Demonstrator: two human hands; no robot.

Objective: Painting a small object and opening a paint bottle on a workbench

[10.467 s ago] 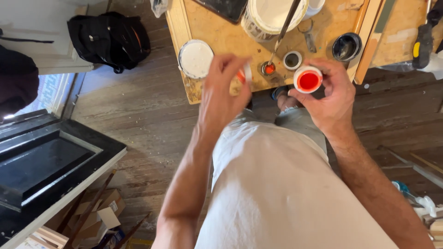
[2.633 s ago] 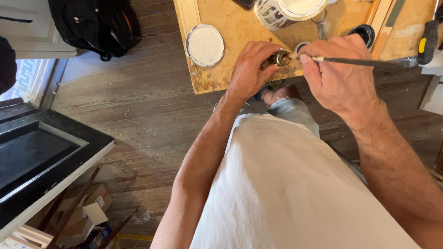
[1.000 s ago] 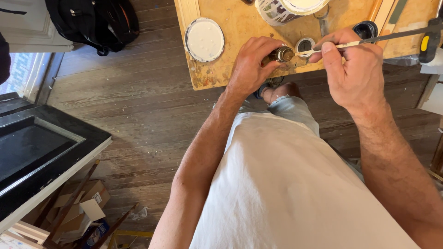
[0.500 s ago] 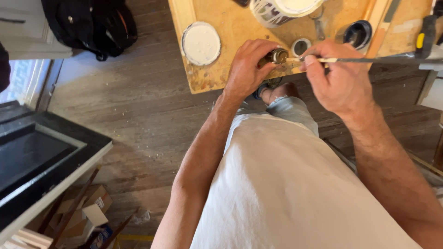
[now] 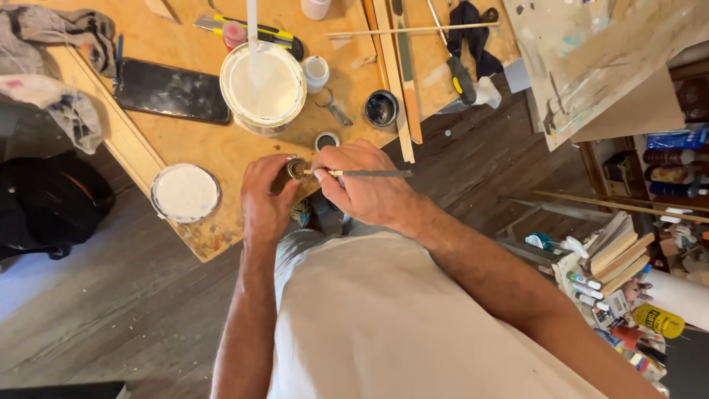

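My left hand (image 5: 267, 196) clamps the small jar (image 5: 296, 169), right hand (image 5: 363, 185) pinches the thin brush (image 5: 369, 174); dipping gently, tip probably just inside.

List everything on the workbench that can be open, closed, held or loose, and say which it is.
Small jar: open, gripped by left hand.
Thin brush: held by right hand, tip at the jar.
Large paint can: open, stir stick standing in it.
White lid: off, lying flat.
Dark pot: open.
Phone: screen dark.
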